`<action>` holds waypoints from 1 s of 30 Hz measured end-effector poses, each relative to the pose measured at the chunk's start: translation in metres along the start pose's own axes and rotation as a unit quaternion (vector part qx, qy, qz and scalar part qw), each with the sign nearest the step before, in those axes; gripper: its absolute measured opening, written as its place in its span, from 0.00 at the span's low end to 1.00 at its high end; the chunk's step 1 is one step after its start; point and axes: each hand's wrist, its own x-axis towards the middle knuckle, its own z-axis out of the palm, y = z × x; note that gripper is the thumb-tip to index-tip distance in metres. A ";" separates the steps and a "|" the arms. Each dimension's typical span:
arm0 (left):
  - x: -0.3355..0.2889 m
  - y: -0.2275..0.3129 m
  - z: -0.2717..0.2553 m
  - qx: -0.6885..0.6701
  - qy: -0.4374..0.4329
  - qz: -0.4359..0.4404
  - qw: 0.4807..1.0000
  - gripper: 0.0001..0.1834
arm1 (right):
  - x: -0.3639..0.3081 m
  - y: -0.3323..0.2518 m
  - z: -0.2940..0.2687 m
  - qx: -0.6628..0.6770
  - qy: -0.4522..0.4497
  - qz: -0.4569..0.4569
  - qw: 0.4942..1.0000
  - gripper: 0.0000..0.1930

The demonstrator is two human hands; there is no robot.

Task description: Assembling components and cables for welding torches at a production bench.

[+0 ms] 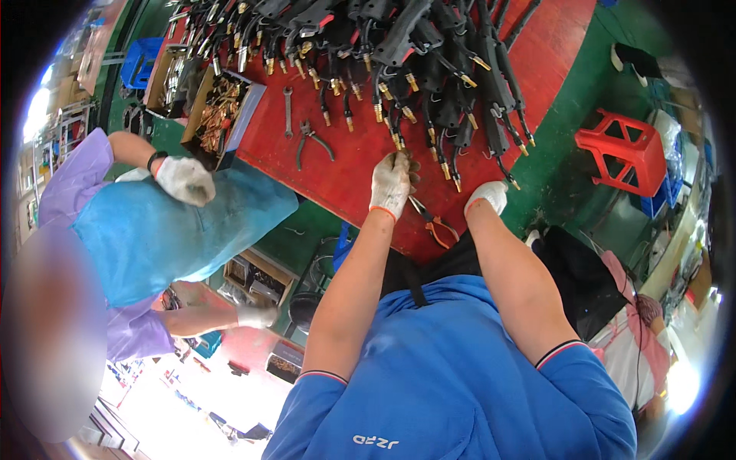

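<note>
Left hand: our white-gloved left hand point(391, 184) pinches closed on the brass tip of a black-handled torch point(398, 140); its fingertips are hard to make out.
Right hand: our white-gloved right hand point(487, 196) lies knuckles-up on the red tabletop point(345, 165); we cannot tell its grip.
Pile: more black torches with brass tips point(429, 69) run off the top edge.
Pliers: orange-handled pliers point(435, 224) lie between our wrists, partly hidden.
Neighbour: a co-worker's gloved hand point(185, 180) is near a cardboard box of brass parts point(221, 115).
</note>
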 end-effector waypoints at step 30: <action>-0.032 -0.091 -0.052 0.395 0.253 0.261 0.844 0.15 | -0.046 -0.024 -0.008 0.319 0.058 0.125 0.938 0.16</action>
